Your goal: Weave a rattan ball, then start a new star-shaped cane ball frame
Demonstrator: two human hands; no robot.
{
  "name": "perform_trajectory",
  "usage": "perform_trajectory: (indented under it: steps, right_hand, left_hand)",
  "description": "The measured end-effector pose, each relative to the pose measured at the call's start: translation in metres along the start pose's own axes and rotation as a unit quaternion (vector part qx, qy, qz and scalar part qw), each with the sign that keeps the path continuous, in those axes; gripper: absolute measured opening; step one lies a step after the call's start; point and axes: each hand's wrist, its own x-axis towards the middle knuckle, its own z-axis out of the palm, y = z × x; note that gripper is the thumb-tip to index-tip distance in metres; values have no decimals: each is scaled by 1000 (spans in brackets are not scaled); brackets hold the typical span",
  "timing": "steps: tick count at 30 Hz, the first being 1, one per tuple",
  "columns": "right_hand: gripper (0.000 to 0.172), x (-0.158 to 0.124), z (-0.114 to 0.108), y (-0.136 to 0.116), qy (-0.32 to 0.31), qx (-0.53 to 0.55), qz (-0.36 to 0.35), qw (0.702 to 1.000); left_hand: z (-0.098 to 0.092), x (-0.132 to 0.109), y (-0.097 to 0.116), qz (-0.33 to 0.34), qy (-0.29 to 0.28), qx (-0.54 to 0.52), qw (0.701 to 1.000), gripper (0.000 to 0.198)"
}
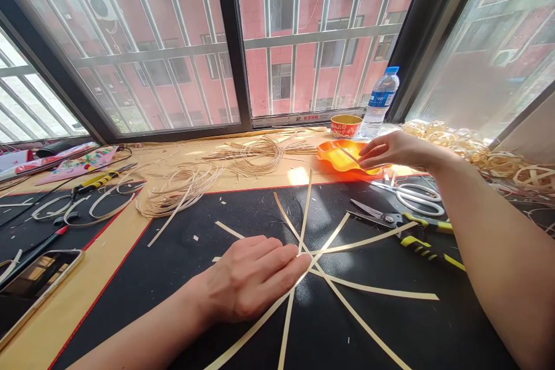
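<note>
pale strips (pixel 333 250) star out across the black mat (pixel 173 283), one tip past its far edge. left hand (pixel 254 277) lies flat on the crossing, probably so nothing shifts. right hand (pixel 384 150) hovers over the orange dish (pixel 336 167), seemingly pinching a thin stick (pixel 349 156).

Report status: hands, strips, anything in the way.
Left hand flat on crossed strips. Right hand at orange dish, grip unclear. Yellow-handled snips crowding strip tips.

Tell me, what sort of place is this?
Probably a craft work table by a window. Thin pale strips lie crossed under the left hand on a black mat, coiled strips lie farther back, and white-handled scissors lie to the right.
</note>
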Motion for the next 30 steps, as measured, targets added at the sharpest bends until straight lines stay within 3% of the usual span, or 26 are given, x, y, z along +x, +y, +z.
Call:
perform_trajectory:
  steps: [10,16,22,30]
  right_hand:
    - [37,11,-2,13,-48,-97,-37,993]
    - [23,11,1,9,-47,-108,-39,992]
    - [18,12,1,8,7,-46,-23,999]
    - [16,10,6,9,51,113,32,992]
  left_hand:
    - [-4,2,3,-9,-28,4,1000,26]
    - [-5,1,1,-12,-36,5,999,26]
    - [-3,1,4,-34,-40,-7,999,25]
    - [18,-6,-5,-140,-116,37,983,26]
